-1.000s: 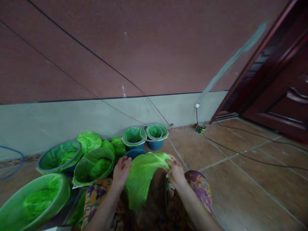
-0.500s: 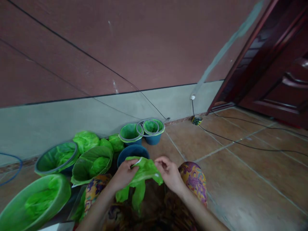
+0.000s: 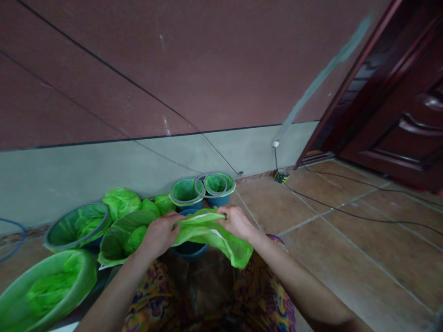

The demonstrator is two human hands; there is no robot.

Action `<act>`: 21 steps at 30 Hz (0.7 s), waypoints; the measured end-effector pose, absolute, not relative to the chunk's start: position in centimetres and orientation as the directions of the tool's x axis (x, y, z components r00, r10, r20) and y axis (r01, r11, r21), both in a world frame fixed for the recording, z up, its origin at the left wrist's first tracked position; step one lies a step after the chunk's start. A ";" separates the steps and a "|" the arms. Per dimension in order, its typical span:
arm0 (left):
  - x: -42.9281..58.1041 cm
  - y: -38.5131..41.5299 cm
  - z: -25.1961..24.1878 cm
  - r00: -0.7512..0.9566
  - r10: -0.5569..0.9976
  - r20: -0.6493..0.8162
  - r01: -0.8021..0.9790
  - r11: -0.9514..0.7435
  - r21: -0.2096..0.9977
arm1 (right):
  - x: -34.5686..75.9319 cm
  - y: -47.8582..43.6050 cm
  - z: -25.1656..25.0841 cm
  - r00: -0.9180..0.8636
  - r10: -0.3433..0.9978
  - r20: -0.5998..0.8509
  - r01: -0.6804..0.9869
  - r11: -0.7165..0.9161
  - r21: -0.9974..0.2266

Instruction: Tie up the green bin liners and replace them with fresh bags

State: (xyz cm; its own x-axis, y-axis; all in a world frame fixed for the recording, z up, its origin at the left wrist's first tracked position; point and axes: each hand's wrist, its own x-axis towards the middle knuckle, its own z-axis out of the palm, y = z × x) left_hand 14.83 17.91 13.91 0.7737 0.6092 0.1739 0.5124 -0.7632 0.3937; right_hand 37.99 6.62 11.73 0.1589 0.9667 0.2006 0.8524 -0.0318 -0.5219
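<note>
Your left hand (image 3: 159, 235) and right hand (image 3: 235, 222) both hold the green bag (image 3: 207, 233), which is stretched between them directly over the blue bucket (image 3: 188, 250). The fingers of each hand are curled tight on the bag's upper edge. The left hand is above the bucket's left side and the right hand above its far right side. The loose end of the bag hangs down to the right of the bucket, over your patterned lap. Only the bucket's near wall shows beneath the bag, and you cannot tell whether the bag touches the rim.

Just behind the bucket, toward the wall, stand two small lined buckets (image 3: 187, 192), side by side and touching, each with a green liner. Just left of the bucket lies an open green liner (image 3: 121, 233) with more green plastic inside. Farther left of the bucket is a grey-rimmed tub (image 3: 74, 225), also lined in green. To the near left of the bucket is a large green basin (image 3: 44, 288). Bunched green bags (image 3: 121, 202) sit behind and left of the bucket. Well to the right of the bucket, a black cable (image 3: 346, 214) runs across the tiled floor (image 3: 346, 258).
</note>
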 end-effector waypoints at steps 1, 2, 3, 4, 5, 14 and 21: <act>14.6 18.4 13.5 0.736 0.649 0.192 0.571 -0.748 0.339 | 38.5 6.5 11.7 0.204 0.956 0.209 0.871 -0.080 -0.484; 14.4 18.9 13.2 0.701 0.684 0.203 0.624 -0.726 0.290 | 39.2 6.4 11.7 0.237 0.948 0.213 0.884 -0.119 -0.453; 14.1 19.3 12.9 0.670 0.712 0.210 0.667 -0.701 0.252 | 39.8 6.2 11.7 0.265 0.939 0.220 0.891 -0.151 -0.428; 13.9 19.8 12.6 0.643 0.735 0.216 0.698 -0.678 0.229 | 40.5 6.0 11.7 0.290 0.929 0.230 0.893 -0.176 -0.415; 13.7 20.1 12.3 0.616 0.755 0.226 0.721 -0.655 0.224 | 41.2 5.8 11.8 0.314 0.918 0.242 0.889 -0.195 -0.413; 14.5 22.5 9.5 0.409 0.875 0.257 0.671 -0.480 0.565 | 45.6 1.2 13.2 0.448 0.839 0.309 0.768 -0.184 -0.613; 18.8 22.5 8.8 0.371 0.899 0.233 0.519 -0.409 0.751 | 45.5 -3.1 14.5 0.311 0.934 0.178 0.476 0.009 -0.879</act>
State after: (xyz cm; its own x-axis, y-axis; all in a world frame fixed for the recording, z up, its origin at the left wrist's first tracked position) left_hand 18.83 22.50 8.80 0.3707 0.8991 0.2329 0.5194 -0.4086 0.7505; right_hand 45.55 -3.10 14.51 0.3108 0.9337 0.1776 0.4764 0.0087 -0.8792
